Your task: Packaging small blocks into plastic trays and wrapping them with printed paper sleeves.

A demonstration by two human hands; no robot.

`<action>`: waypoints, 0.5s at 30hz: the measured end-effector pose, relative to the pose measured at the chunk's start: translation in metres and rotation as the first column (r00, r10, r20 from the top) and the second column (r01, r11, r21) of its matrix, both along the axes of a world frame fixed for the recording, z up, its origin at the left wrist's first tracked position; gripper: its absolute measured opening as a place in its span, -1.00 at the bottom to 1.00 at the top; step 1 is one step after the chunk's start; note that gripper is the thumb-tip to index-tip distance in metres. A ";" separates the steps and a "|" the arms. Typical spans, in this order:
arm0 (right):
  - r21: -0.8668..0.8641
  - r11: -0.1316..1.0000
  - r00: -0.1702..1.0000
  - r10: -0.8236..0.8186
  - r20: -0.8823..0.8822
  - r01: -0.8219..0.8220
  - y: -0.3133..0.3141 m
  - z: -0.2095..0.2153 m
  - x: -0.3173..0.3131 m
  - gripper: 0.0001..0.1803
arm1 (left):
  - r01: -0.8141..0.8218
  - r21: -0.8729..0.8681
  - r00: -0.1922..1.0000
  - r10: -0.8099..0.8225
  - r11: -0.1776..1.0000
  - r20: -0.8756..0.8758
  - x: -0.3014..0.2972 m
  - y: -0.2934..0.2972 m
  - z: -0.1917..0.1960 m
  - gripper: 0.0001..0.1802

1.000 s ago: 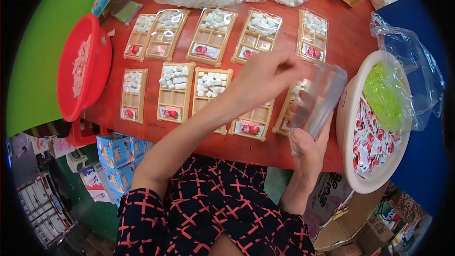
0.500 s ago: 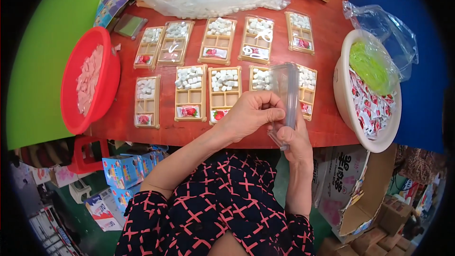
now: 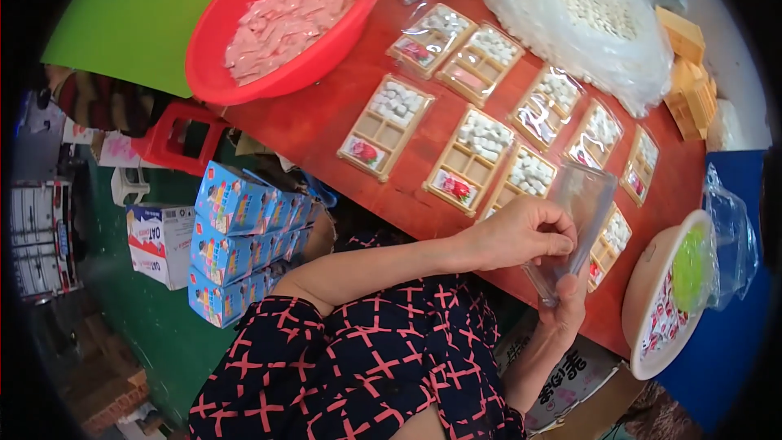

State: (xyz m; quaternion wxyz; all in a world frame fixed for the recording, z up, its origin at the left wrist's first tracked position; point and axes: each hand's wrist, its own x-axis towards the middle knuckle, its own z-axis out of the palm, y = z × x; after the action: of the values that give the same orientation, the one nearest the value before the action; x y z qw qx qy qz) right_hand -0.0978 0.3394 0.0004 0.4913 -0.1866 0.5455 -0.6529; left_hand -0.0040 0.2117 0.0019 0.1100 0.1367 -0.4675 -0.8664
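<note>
My right hand [image 3: 565, 303] grips a stack of clear plastic lids [image 3: 588, 200] from below, above the table's near edge. Against the stack's side, my left hand [image 3: 529, 236] pinches with thumb and forefinger at the edge of a lid. Around and beyond my hands lie several tan compartment trays [image 3: 473, 161] holding small white cubes, most with a red-printed sachet in an end compartment. One farther tray [image 3: 481, 63] has a plain pink packet instead. Some trays have clear covers over them. The lids partly hide the trays behind them.
On the red table [image 3: 297, 126] a red basin [image 3: 213, 57] of pink packets stands far left. A cream basin [image 3: 643, 277] with sachets and green strips is at right. A large plastic bag [image 3: 521, 0] of white cubes lies behind. Blue boxes [image 3: 236, 212] are stacked below left.
The view has swung left and tilted, so the table appears slanted and the red basin larger. Both hands keep hold of the lid stack, now farther right in the picture.
</note>
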 end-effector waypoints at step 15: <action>0.169 0.974 0.987 -0.134 -0.087 0.148 -0.025 0.016 0.016 -0.13 | -0.102 -0.118 0.989 0.087 0.988 -0.121 0.011 0.000 -0.016 -0.96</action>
State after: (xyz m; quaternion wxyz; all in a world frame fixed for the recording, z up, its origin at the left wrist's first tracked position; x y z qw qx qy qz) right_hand -0.0819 0.3143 0.0167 0.4373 -0.1279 0.6306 -0.6283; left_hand 0.0074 0.2116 -0.0141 0.1863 0.1011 -0.5063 -0.8359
